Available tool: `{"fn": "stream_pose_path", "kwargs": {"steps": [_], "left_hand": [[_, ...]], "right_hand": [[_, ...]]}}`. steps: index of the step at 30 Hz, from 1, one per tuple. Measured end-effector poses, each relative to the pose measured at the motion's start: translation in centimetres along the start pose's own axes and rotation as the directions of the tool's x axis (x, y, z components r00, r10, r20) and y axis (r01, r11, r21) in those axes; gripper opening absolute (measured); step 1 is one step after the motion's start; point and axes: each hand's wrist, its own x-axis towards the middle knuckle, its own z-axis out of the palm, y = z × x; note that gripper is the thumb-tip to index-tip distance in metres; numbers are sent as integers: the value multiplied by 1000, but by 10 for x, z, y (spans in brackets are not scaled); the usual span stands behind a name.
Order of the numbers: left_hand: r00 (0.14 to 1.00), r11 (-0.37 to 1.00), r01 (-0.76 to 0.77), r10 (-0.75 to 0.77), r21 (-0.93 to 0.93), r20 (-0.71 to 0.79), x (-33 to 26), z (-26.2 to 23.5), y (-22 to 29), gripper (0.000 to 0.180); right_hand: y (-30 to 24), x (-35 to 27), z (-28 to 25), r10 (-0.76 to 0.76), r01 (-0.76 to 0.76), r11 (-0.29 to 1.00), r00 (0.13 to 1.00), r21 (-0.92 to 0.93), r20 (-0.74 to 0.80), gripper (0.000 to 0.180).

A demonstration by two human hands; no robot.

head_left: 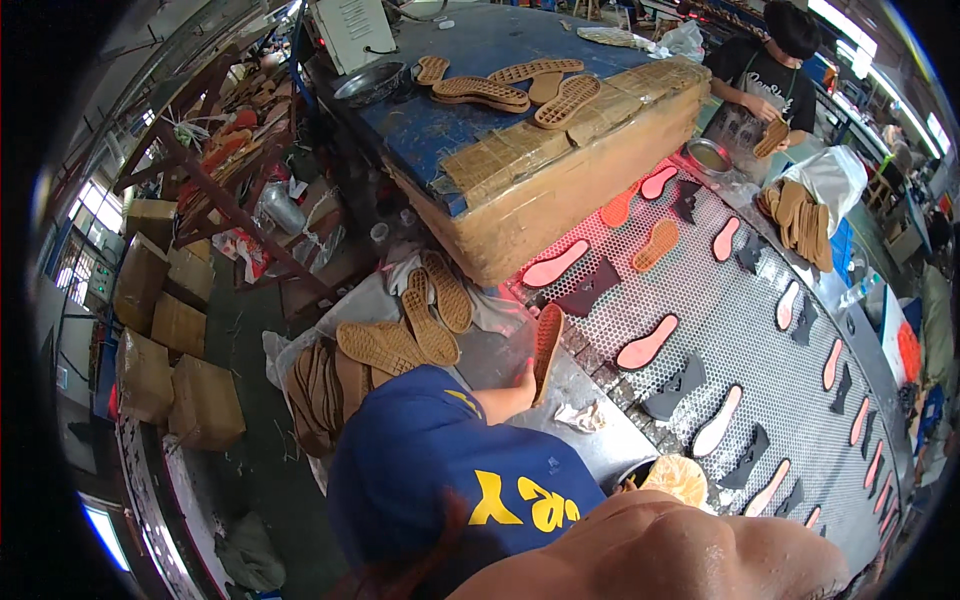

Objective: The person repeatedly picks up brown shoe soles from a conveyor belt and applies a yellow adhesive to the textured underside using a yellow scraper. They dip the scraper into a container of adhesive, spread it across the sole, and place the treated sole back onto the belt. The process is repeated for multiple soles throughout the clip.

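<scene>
Gripping a tan rubber sole (547, 345) upright at the edge of the perforated conveyor (760, 330), a hand (523, 380) closes around its heel, apparently to set it among the pink insoles (646, 343) there. More soles (425, 320) lie stacked just beside. The wearer's other hand is not in view.

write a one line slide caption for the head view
A co-worker's hand stands a tan shoe sole beside a perforated conveyor of pink insoles.

Tan ridged soles (428, 322) at centre left; pink insoles (646, 343) on the grey perforated belt (740, 310); blue counter (500, 50) at top.
</scene>
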Motion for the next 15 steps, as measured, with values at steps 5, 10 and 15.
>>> {"fn": "stream_pose_path", "kwargs": {"steps": [5,10,15], "left_hand": [[1000,1000,-14,14,-3,-1,-12,5,1,81],[999,999,-45,44,-14,-25,-14,4,3,73],[999,999,-37,37,2,5,-20,0,4,73]], "right_hand": [[0,-2,-5,-68,58,993,992,-98,-103,30],[0,-7,-10,88,-91,995,994,-40,-59,30],[-1,-11,-18,81,-84,996,993,-26,-89,27]]}}
